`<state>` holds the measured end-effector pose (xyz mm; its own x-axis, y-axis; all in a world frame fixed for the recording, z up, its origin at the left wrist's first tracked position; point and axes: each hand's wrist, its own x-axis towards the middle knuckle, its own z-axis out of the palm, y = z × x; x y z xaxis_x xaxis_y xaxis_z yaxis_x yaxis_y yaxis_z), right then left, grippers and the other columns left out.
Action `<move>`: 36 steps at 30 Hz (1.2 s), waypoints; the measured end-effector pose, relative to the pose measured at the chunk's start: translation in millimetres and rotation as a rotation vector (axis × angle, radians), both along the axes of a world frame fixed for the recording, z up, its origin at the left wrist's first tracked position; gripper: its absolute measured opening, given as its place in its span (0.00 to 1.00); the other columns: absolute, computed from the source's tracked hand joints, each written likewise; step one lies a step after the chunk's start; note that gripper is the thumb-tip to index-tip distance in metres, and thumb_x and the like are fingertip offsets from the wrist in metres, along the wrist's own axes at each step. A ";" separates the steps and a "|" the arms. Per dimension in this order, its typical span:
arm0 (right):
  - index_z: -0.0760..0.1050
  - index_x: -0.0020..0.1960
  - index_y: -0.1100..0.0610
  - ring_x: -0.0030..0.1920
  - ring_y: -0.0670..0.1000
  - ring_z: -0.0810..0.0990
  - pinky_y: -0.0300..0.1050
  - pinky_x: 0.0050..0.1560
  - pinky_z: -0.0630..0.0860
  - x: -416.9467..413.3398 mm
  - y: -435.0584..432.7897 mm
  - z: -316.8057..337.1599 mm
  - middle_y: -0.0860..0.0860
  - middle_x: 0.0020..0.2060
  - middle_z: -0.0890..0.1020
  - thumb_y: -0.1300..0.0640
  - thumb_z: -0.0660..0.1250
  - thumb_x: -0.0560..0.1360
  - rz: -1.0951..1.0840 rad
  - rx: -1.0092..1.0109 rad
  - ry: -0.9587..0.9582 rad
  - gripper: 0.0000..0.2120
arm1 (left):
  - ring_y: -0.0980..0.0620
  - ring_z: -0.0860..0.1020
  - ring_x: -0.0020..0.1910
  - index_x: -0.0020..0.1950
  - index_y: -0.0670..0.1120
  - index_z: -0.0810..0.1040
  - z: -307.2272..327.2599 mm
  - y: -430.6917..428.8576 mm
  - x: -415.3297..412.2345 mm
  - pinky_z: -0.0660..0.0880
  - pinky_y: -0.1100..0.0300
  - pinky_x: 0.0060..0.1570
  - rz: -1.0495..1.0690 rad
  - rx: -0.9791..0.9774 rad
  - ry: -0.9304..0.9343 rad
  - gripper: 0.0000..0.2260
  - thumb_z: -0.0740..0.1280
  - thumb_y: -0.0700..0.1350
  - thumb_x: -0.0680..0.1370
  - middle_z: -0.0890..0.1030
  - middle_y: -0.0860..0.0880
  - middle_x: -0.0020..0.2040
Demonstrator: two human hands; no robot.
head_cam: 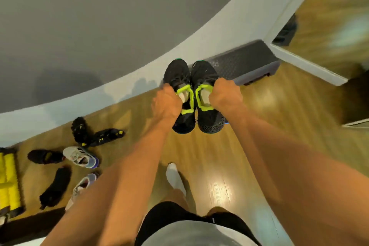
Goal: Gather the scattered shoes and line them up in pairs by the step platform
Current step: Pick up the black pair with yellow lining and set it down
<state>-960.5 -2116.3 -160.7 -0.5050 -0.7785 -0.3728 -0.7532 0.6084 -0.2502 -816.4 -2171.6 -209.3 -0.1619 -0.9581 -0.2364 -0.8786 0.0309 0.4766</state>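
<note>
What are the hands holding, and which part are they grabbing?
The left hand grips the left black shoe, the right hand the right black shoe, each by the lime-green rim of its opening.

Left hand (167,104) and right hand (225,94) held out front, gripping one shoe each

Left arm (123,175) and right arm (279,156) are bare and stretched forward, hands level, close together, knuckles up. The left hand curls into the collar of the left shoe (177,75), the right hand into the right shoe (204,75)
</note>
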 end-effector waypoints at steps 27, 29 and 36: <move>0.70 0.44 0.59 0.41 0.60 0.71 0.49 0.40 0.68 -266.1 687.1 53.3 0.56 0.39 0.73 0.65 0.60 0.72 -1.352 -0.223 0.139 0.03 | 0.37 0.75 0.54 0.56 0.44 0.76 73.8 580.2 -434.6 0.70 0.49 0.48 -1.175 -0.090 0.169 0.11 0.61 0.38 0.75 0.79 0.40 0.55; 0.71 0.45 0.60 0.41 0.60 0.72 0.48 0.39 0.68 -279.0 728.3 51.8 0.57 0.39 0.74 0.66 0.60 0.73 -1.434 -0.190 0.140 0.03 | 0.36 0.75 0.55 0.57 0.44 0.77 70.8 623.9 -461.1 0.70 0.49 0.48 -1.251 -0.062 0.158 0.12 0.61 0.38 0.75 0.79 0.40 0.55; 0.77 0.49 0.60 0.45 0.61 0.77 0.49 0.42 0.75 -315.3 872.8 44.8 0.58 0.44 0.80 0.66 0.63 0.73 -1.708 -0.119 0.172 0.07 | 0.36 0.76 0.53 0.59 0.45 0.77 56.1 781.2 -531.0 0.69 0.52 0.44 -1.560 0.039 0.142 0.13 0.61 0.40 0.75 0.80 0.40 0.54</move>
<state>-1275.8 -1243.5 -115.9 -0.7516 0.6236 -0.2149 0.6561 0.6730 -0.3416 -1347.4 -1390.4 -153.3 -0.9723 0.1763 -0.1535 0.0582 0.8186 0.5715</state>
